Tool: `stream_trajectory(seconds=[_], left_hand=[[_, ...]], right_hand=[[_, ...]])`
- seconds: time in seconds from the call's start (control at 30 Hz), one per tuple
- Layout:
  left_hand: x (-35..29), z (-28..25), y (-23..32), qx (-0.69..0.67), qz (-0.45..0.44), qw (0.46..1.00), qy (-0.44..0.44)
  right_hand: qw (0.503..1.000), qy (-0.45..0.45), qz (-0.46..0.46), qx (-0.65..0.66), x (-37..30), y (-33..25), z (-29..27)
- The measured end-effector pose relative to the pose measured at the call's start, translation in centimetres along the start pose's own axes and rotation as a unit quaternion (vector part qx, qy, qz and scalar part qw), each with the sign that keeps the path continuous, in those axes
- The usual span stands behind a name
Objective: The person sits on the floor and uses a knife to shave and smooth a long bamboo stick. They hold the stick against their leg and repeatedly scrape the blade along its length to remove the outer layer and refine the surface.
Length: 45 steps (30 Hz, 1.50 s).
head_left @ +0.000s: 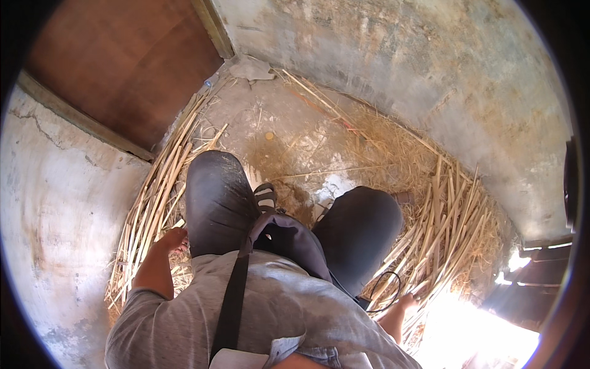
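My left hand (174, 239) is low beside my left knee, next to a long pile of pale, thin strips (165, 184) like split bamboo or dry stalks. Its fingers point down and are partly hidden, so I cannot make out a grip. On the other side, my right hand (404, 304) reaches to the lower end of a second pile of strips (444, 227). Most of its fingers are out of sight, and whether it holds a strip does not show. Both piles lie lengthwise on the ground, one on each side of my bent legs (359, 237).
Stained walls (418, 55) and a brown door panel (123, 67) enclose the earthen floor (246, 117). Loose straw (393, 147) litters the right side. A grey lump (252, 67) sits in the far corner. A black cable (399, 286) loops near my right hand; bright light glares at lower right.
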<state>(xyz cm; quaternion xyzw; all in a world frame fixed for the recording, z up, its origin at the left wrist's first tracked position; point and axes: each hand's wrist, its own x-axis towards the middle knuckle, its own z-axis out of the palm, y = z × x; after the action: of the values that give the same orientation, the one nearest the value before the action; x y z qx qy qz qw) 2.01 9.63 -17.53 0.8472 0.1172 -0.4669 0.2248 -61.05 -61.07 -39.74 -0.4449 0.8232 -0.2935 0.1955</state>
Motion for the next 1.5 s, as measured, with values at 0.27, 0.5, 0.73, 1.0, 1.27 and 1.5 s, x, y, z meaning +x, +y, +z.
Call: stream_trajectory(seconds=[0.27,0.5,0.73,1.0,1.27,1.5], left_hand=[[-4.1,1.3,3.2,0.001,-0.070,0.997,0.028],[-2.3,2.4,-4.3,-0.063,-0.085,0.994,0.023],[-1.1,2.1,-5.0,-0.049,-0.105,0.993,-0.016],[-1.8,2.7,-0.4,-0.014,-0.058,0.998,-0.026],[-0.3,-0.6,-1.3,-0.132,-0.044,0.990,0.020],[2.9,-7.2,4.3,-0.182,0.135,0.961,0.157]], right_hand=[[0.948,-0.227,-0.101,-0.202,-12.9,-12.5,2.2],[0.889,-0.228,-0.182,-0.354,-14.9,-11.0,3.9],[0.899,-0.092,-0.186,-0.386,-16.3,-11.4,1.2],[0.902,-0.163,-0.207,-0.341,-8.0,-1.7,5.0],[0.964,-0.138,-0.117,-0.196,-15.1,-11.0,-2.8],[0.946,-0.156,-0.275,-0.071,-11.4,-13.9,-11.2]])
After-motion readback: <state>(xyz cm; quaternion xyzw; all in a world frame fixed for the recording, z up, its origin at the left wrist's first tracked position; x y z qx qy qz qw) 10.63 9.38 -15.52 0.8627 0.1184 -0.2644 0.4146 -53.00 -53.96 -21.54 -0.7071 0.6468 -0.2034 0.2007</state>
